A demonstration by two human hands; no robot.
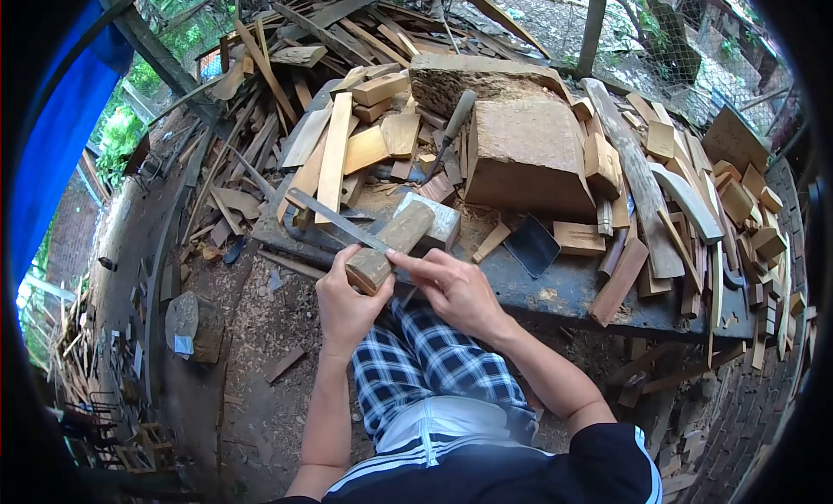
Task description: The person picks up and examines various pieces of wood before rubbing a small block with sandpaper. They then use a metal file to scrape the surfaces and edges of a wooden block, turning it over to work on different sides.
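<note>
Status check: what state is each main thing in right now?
Left hand, gripping the wooden block
Right hand, index finger at the metal strip; full grip unclear
Wooden block, held
Metal strip, lying across the block
Handled tool, unheld, slanted
Dark sheet, unheld
Workbench, cluttered with wood

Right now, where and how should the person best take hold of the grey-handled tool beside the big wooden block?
Probably by the thick handle, coming from above and the person's left: it slants up above the offcuts, while the big wooden block crowds its right and the thin shaft runs down among scraps.
</note>
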